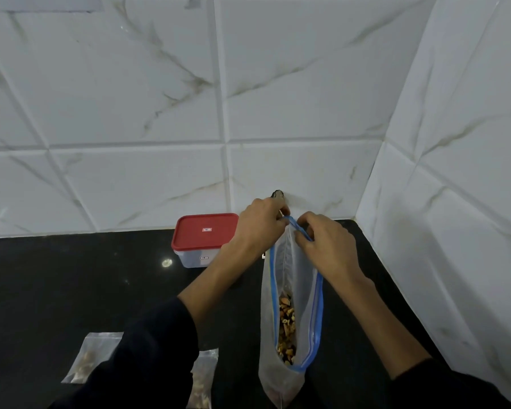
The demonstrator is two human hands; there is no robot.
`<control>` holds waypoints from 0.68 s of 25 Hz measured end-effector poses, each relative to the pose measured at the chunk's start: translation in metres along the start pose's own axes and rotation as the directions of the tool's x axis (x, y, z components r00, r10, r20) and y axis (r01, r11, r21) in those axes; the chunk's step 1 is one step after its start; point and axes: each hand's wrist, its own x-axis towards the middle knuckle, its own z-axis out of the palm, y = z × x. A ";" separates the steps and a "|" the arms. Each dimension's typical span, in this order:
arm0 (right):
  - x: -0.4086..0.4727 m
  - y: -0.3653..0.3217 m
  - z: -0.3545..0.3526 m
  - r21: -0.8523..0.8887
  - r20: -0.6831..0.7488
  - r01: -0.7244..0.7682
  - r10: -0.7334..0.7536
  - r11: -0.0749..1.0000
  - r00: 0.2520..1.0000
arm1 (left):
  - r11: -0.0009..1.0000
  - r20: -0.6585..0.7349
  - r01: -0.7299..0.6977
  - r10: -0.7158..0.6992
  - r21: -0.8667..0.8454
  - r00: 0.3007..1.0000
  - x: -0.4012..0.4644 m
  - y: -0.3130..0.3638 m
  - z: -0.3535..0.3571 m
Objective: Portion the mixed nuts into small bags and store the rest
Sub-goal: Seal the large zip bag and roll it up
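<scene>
A large clear zip bag (300, 273) with a blue seal strip is held upright over the black counter, its mouth gaping toward me. Mixed nuts (286, 329) lie in its lower part. My left hand (260, 228) and my right hand (328, 246) both pinch the blue strip at the far end of the bag's mouth, fingertips close together. Two small clear bags of nuts lie flat on the counter at the lower left, one (86, 361) beside my left sleeve and one (202, 379) partly hidden under it.
A clear plastic container with a red lid (204, 231) stands against the tiled wall, just left of my left hand. The black counter (71, 290) ends at white marble-look tiled walls behind and to the right, forming a corner.
</scene>
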 end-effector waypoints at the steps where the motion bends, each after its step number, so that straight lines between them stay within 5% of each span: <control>1: 0.001 -0.001 0.002 -0.026 0.008 0.016 -0.015 1.000 1.000 | 1.000 -0.004 -0.004 0.004 0.018 1.000 0.000 -0.001 0.000; 10: 0.017 -0.009 -0.006 -0.222 0.051 0.108 -0.099 0.969 0.994 | 0.990 0.000 -0.002 0.002 0.141 1.000 -0.013 0.008 -0.004; 17: 0.023 -0.001 -0.011 -0.023 0.087 0.054 -0.052 0.998 0.995 | 0.990 0.179 0.093 -0.112 0.110 0.978 -0.050 0.016 -0.009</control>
